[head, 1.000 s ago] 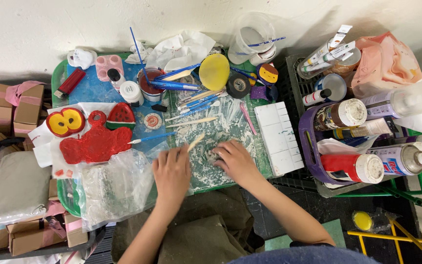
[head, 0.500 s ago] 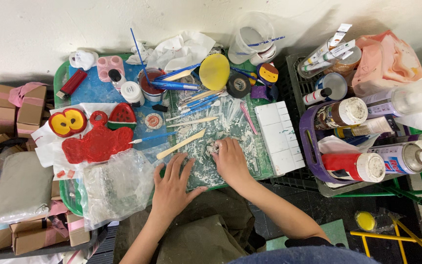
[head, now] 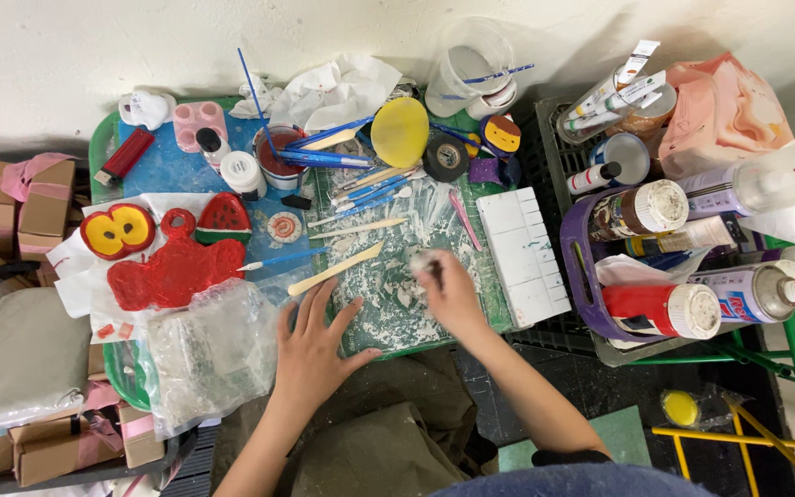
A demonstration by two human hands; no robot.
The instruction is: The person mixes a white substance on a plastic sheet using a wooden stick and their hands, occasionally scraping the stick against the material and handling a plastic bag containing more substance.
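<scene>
My left hand (head: 310, 345) lies flat with fingers spread on the near edge of a green cutting mat (head: 388, 317) smeared with white clay crumbs. It holds nothing. Its fingertips are just below a wooden modelling stick (head: 335, 269). My right hand (head: 451, 293) is over the middle of the mat, fingers closed around a small white clay lump (head: 423, 262), which is blurred. A white paint palette (head: 522, 258) lies just right of that hand.
Left of the mat lie a red clay piece (head: 172, 271), a yellow-and-red piece (head: 117, 230), a watermelon-shaped piece (head: 223, 219) and a bubble-wrap bag (head: 209, 354). Brushes, a red-paint cup (head: 278, 161) and a yellow lid (head: 399, 132) crowd the back. A purple basket (head: 581, 285) of bottles stands right.
Both hands were pressed flat side by side on the mat. My left hand has slid back and spread, uncovering the wooden stick. My right hand has lifted its fingers onto the white lump.
</scene>
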